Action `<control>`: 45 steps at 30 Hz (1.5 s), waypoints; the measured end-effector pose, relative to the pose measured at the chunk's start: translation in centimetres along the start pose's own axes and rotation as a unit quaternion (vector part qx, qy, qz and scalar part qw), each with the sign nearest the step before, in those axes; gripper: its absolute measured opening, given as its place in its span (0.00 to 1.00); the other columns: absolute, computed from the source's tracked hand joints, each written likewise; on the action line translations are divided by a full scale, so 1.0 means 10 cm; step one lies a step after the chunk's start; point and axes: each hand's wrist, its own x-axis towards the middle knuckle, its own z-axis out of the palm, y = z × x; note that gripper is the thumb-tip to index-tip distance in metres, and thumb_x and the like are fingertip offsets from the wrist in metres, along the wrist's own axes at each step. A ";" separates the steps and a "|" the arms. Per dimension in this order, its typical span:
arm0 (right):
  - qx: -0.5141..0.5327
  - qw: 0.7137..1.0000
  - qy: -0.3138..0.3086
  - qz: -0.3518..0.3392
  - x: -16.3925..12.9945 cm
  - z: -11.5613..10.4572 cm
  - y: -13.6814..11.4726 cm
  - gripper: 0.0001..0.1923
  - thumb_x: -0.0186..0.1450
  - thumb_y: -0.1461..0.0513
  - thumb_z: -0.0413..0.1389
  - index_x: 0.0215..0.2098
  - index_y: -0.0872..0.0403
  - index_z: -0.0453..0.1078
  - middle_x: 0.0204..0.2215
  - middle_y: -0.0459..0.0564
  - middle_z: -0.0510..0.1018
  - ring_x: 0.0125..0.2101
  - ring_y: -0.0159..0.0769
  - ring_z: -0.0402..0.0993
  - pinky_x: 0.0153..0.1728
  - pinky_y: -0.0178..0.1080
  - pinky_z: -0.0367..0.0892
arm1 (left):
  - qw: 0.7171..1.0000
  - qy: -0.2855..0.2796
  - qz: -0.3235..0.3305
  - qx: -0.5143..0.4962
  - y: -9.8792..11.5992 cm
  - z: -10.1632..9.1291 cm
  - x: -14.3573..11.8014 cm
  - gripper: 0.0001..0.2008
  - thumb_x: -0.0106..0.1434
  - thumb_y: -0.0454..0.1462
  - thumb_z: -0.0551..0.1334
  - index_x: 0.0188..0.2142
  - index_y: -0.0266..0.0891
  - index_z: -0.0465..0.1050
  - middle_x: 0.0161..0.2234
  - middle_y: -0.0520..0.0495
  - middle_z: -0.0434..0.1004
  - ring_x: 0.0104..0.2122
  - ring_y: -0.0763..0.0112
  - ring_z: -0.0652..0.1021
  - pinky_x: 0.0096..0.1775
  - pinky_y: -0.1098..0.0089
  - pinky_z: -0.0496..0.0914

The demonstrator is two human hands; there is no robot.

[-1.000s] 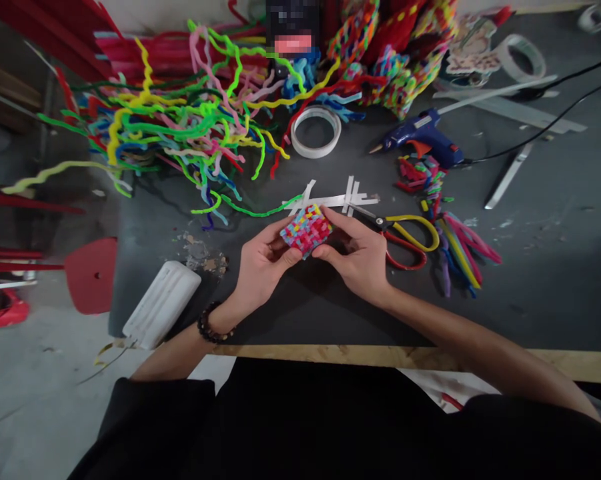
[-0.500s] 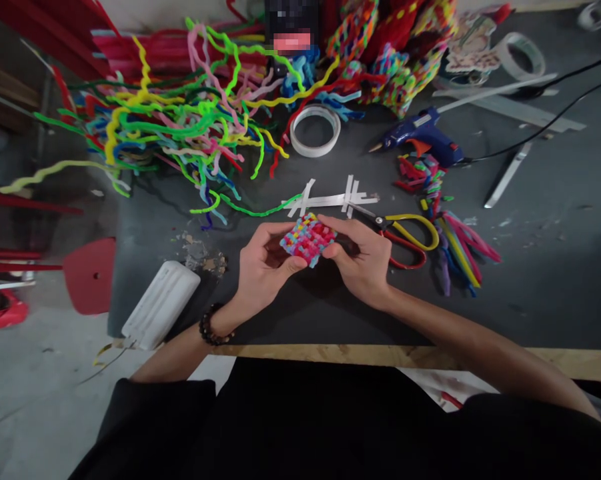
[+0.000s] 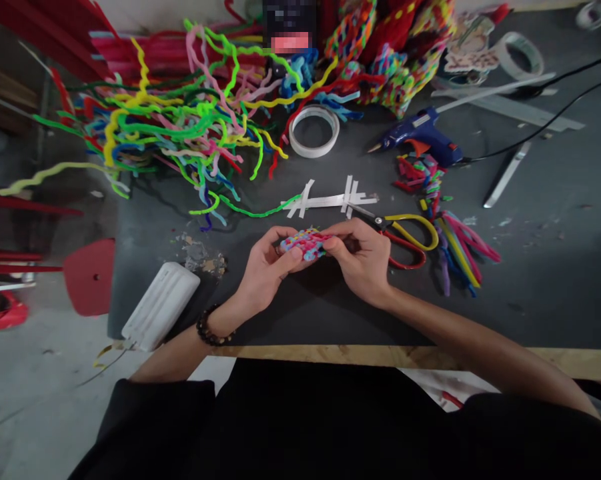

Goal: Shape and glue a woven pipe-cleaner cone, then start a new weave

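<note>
One small woven pipe-cleaner square [image 3: 304, 243] sits at the centre of the frame, pinched between two hands just above the dark surface [image 3: 530, 280]. The left hand [image 3: 267, 270] grasps its left end, the right hand [image 3: 363, 257] its right end. It is tilted nearly edge-on, its long axis running left to right. Just right lies one pair of scissors [image 3: 405, 237]; above are one tape roll [image 3: 314, 131] and one blue glue gun [image 3: 423, 137]. A tangle of loose pipe cleaners [image 3: 180, 127], too many to count, fills the upper left.
</note>
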 end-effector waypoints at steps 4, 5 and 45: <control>-0.045 0.997 -0.030 -0.052 0.00 -0.01 0.02 0.10 0.66 0.50 0.68 0.37 0.46 0.81 0.29 0.42 0.83 0.27 0.31 0.76 0.28 0.37 0.71 | 0.998 -0.031 -0.027 -0.042 0.07 0.01 0.01 0.24 0.62 0.47 0.75 0.52 0.45 0.70 0.57 0.43 0.80 0.54 0.60 0.83 0.57 0.54 0.81; -0.058 0.995 -0.039 -0.070 -0.01 -0.02 0.02 0.10 0.66 0.50 0.68 0.37 0.46 0.82 0.31 0.43 0.84 0.28 0.33 0.77 0.30 0.38 0.72 | 0.998 -0.039 -0.021 -0.039 0.09 0.00 0.01 0.25 0.62 0.49 0.75 0.51 0.47 0.69 0.59 0.43 0.79 0.55 0.58 0.83 0.55 0.54 0.81; 0.164 0.981 -0.048 0.088 0.08 0.02 -0.01 0.12 0.61 0.54 0.72 0.40 0.49 0.81 0.33 0.44 0.86 0.33 0.32 0.83 0.38 0.38 0.83 | 0.944 -0.060 0.217 0.242 0.12 -0.11 -0.02 0.46 0.52 0.41 0.82 0.68 0.52 0.70 0.61 0.42 0.79 0.57 0.50 0.82 0.56 0.54 0.82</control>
